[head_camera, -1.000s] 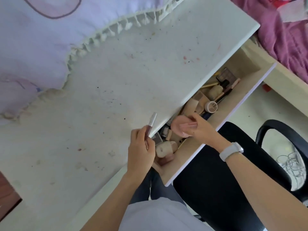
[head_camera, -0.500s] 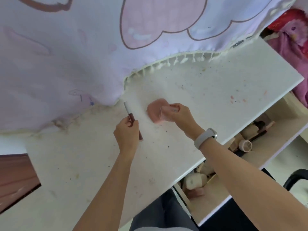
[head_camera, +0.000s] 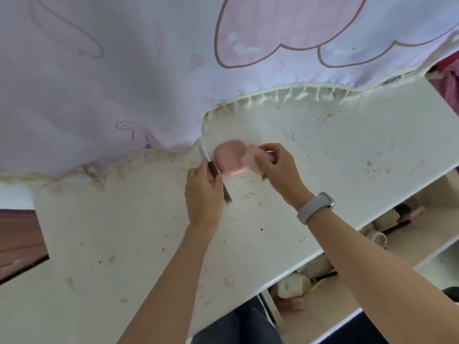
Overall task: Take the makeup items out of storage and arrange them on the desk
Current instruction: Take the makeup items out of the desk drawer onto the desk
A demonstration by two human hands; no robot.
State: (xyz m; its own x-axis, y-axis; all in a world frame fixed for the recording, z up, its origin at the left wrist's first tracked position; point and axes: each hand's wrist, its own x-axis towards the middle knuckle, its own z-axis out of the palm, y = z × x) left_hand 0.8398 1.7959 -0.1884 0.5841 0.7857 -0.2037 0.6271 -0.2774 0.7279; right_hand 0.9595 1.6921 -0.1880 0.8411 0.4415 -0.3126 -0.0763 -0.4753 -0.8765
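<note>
My left hand (head_camera: 203, 194) grips a slim lip gloss tube (head_camera: 227, 194) with a dark red body and silver cap, held over the white desk (head_camera: 273, 232). Close to its right, my right hand (head_camera: 278, 167) holds a pink rounded compact case (head_camera: 229, 157) together with a small translucent pink piece (head_camera: 253, 160), low over the desk near the curtain's fringe. The open drawer (head_camera: 342, 309) at the lower right holds several beige makeup bottles (head_camera: 293, 285) and brushes (head_camera: 395, 227).
A lilac curtain (head_camera: 149, 70) with pink cartoon shapes and a cream tassel fringe drapes over the desk's far side. The desk surface is stained and speckled. A brown wooden surface (head_camera: 17, 239) shows at the left edge; pink bedding (head_camera: 450, 90) lies at the far right.
Both hands rose from the drawer to the desk top near the curtain, carrying the lip gloss and the pink case. My view shifted away from the drawer and chair.
</note>
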